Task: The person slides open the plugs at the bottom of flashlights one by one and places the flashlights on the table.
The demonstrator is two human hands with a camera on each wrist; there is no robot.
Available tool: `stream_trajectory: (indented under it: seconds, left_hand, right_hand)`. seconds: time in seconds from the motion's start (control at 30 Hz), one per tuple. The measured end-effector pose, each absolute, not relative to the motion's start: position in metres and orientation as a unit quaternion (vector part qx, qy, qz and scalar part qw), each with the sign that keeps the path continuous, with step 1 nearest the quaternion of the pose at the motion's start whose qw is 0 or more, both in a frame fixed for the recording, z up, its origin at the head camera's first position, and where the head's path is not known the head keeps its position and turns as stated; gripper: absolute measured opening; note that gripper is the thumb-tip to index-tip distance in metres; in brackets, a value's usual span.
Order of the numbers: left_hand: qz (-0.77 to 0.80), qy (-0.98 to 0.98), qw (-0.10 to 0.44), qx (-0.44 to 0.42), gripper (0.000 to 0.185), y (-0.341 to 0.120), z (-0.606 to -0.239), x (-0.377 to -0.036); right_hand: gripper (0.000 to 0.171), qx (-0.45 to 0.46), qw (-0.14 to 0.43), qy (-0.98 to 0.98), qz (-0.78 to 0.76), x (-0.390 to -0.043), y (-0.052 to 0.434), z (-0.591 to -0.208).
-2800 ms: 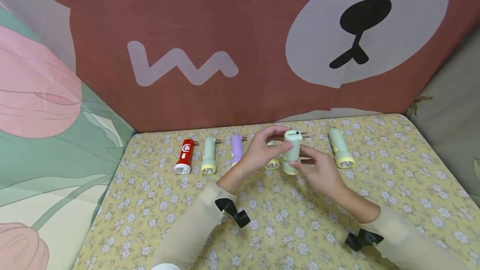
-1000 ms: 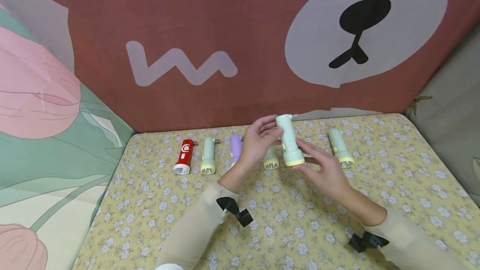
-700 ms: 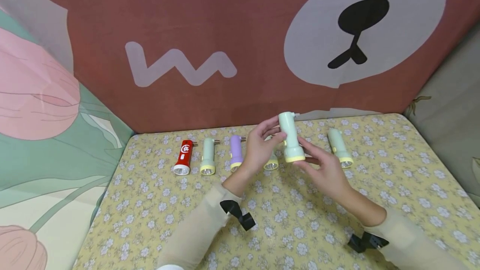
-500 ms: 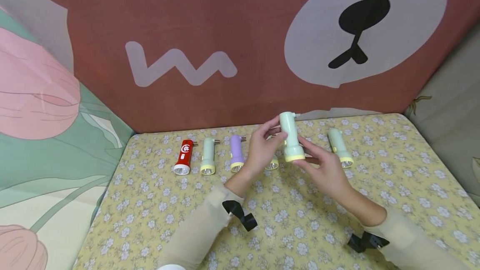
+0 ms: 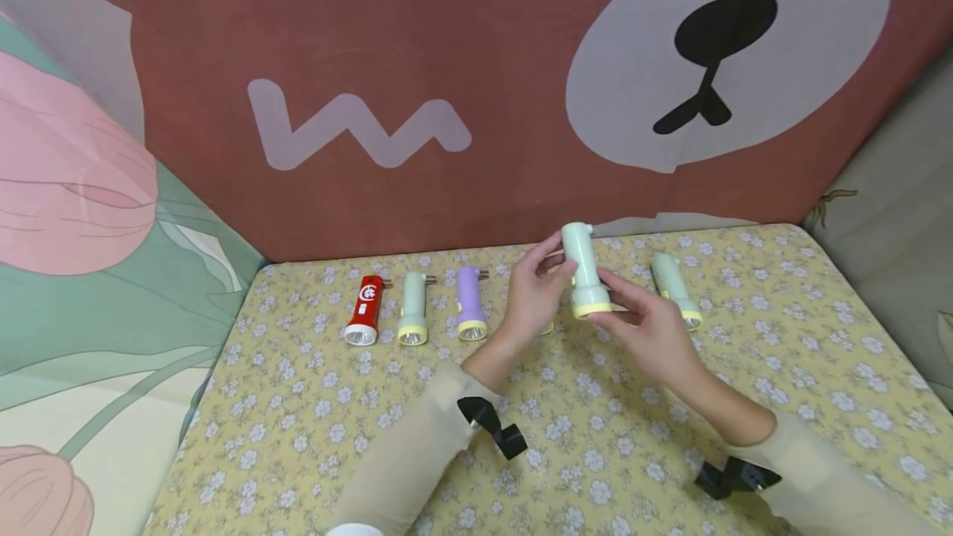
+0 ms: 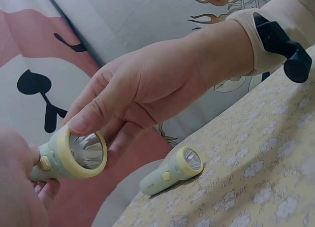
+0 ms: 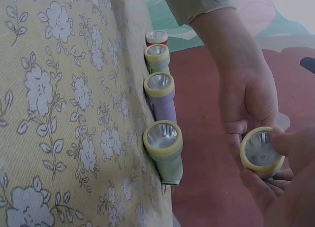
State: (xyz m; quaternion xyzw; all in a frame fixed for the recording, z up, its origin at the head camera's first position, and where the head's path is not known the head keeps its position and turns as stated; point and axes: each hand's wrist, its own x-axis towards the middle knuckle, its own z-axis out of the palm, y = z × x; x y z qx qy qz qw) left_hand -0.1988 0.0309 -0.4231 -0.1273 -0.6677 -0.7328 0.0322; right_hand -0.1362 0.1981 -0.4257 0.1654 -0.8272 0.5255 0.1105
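A person holds a pale green flashlight point(image 5: 584, 271) in both hands, lifted clear of a tabletop point(image 5: 313, 437) covered in yellow flowered cloth, above the middle of its far edge. The left hand point(image 5: 530, 298) curls its fingers round the barrel from the side, apparently steadying it. The right hand point(image 5: 646, 329) cups the yellow-rimmed lens end from below, its thumb point(image 6: 93, 110) laid on the rim; the lens tilts toward the person, as if for a look at the reflector.

Other flashlights lie in a row along the far edge, lenses toward the person and plug prongs toward the backdrop, so each face can be read at a glance. From the left: a red flashlight point(image 5: 366, 309), a second green flashlight point(image 5: 413, 309), a purple flashlight point(image 5: 469, 303), then another green one point(image 7: 165, 145) mostly hidden behind the left hand in the head view. A further green flashlight point(image 5: 674, 288) lies toward the far right corner, just beyond the right hand.

A cloth printed with a bear face point(image 5: 715, 48) stands behind the table.
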Motion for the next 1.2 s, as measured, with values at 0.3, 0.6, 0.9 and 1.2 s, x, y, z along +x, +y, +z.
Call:
stream_trajectory:
  seconds: [0.3,0.6,0.9,1.2]
  left_hand:
    - [-0.747,-0.658,0.038,-0.088,0.044,0.047,-0.438,-0.194]
    - [-0.76,-0.647,0.053,-0.042,0.041,0.063,-0.451,-0.192]
    - [-0.748,-0.66,0.068,0.008,0.037,0.081,-0.462,-0.19]
    - [-0.744,-0.665,0.053,0.038,0.037,0.092,-0.475,-0.193]
  right_hand:
    - [0.061,0.16,0.077,-0.812,0.555,-0.141,0.205,-0.437]
    - [0.059,0.152,0.056,-0.795,0.584,-0.144,0.212,-0.451]
    - [0.058,0.133,0.036,-0.802,0.581,-0.149,0.217,-0.461]
    - [0.06,0.114,0.002,-0.818,0.564,-0.154,0.225,-0.472]
